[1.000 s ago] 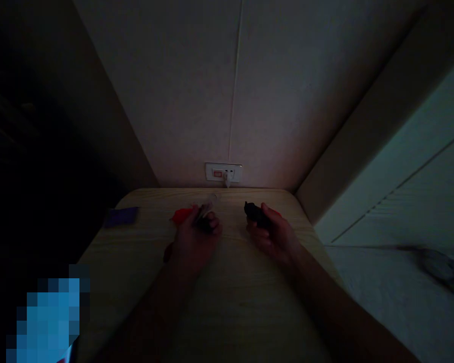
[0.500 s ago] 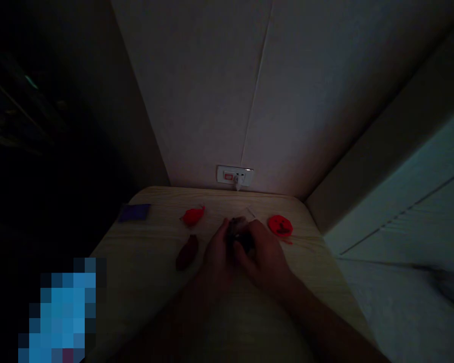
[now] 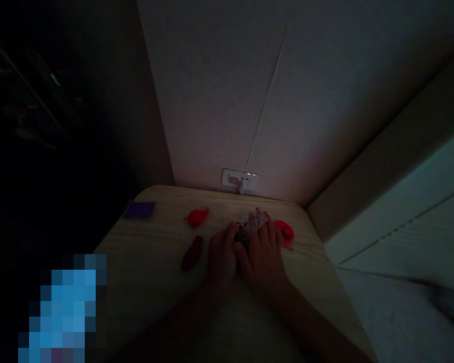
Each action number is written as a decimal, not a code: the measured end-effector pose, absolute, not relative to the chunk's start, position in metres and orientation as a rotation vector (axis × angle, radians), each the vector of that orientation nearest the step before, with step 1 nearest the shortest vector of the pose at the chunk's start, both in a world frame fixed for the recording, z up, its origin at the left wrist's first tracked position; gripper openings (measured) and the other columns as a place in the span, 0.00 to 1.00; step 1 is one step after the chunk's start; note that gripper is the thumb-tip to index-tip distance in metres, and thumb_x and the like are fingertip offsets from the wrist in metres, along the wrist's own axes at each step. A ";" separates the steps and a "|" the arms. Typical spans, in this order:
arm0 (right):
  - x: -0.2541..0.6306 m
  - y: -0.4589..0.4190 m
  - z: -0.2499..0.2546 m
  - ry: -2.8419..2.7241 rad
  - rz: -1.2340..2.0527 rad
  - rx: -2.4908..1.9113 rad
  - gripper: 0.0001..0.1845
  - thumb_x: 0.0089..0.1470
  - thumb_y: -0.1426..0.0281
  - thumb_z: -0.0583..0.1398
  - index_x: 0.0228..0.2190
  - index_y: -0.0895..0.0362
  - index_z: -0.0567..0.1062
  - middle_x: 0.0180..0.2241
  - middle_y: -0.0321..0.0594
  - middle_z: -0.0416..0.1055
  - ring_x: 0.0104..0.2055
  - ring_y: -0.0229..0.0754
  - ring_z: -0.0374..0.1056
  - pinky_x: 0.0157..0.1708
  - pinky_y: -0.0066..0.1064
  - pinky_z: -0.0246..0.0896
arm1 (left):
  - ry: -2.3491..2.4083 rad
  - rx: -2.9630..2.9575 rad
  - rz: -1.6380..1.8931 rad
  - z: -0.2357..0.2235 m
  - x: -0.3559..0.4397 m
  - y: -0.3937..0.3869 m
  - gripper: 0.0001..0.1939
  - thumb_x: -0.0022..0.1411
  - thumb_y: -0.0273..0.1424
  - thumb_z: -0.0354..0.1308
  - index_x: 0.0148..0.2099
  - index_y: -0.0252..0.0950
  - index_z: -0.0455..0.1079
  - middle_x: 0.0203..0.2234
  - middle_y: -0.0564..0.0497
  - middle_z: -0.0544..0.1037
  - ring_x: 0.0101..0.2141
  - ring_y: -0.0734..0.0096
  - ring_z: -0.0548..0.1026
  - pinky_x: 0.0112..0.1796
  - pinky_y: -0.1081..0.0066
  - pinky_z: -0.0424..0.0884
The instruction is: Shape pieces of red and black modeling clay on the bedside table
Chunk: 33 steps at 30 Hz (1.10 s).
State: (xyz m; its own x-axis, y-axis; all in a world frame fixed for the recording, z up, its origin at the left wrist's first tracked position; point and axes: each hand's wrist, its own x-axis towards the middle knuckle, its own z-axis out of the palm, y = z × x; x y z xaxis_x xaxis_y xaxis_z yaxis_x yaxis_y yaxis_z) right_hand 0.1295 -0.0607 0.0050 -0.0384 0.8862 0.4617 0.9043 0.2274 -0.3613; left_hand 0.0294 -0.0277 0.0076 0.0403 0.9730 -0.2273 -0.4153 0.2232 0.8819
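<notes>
Both hands are close together over the middle of the wooden tabletop, in dim light. My left hand (image 3: 222, 257) is closed, its fingers curled round a dark lump (image 3: 242, 240) that is mostly hidden between the hands. Beside it, my right hand (image 3: 267, 252) has its fingers stretched forward over a crinkled clear plastic wrapper (image 3: 256, 222), the thumb close to the dark lump. Small black spots show on the plastic near the left fingertips. Right of the right fingers lies a flat red piece with dark marks (image 3: 286, 232), partly covered by them.
On the tabletop (image 3: 155, 262) lie a purple packet (image 3: 139, 209), a red lump in clear wrapping (image 3: 197, 218) and a dark red elongated piece (image 3: 192, 253). A wall socket (image 3: 239, 179) with a plug is behind the table. A pale cabinet (image 3: 408, 212) stands at right.
The right hand has uncurled from the dark lump and its fingers now stretch over the clear wrapper, which shows more. The view has shifted slightly.
</notes>
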 end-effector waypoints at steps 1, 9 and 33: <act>0.133 -0.061 0.004 -1.882 0.057 -1.599 0.33 0.65 0.54 0.53 0.63 0.61 0.64 0.63 0.62 0.61 0.69 0.68 0.48 0.64 0.65 0.41 | 1.054 0.802 1.245 0.007 0.028 -0.027 0.15 0.62 0.40 0.61 0.28 0.35 0.74 0.24 0.51 0.78 0.28 0.68 0.74 0.33 0.70 0.69; 0.167 -0.043 0.005 -1.132 0.846 -1.140 0.22 0.63 0.53 0.58 0.53 0.50 0.71 0.47 0.45 0.73 0.48 0.49 0.70 0.46 0.41 0.68 | 1.111 0.996 1.305 0.014 0.013 -0.013 0.18 0.62 0.44 0.61 0.28 0.36 0.77 0.18 0.52 0.74 0.18 0.72 0.67 0.21 0.72 0.59; 0.169 -0.036 0.006 -1.272 1.111 -1.044 0.09 0.55 0.63 0.69 0.39 0.46 0.85 0.41 0.40 0.78 0.45 0.46 0.72 0.48 0.41 0.66 | 1.162 1.081 1.116 0.014 0.012 -0.011 0.25 0.63 0.51 0.56 0.22 0.38 0.70 0.15 0.52 0.70 0.18 0.67 0.67 0.21 0.70 0.60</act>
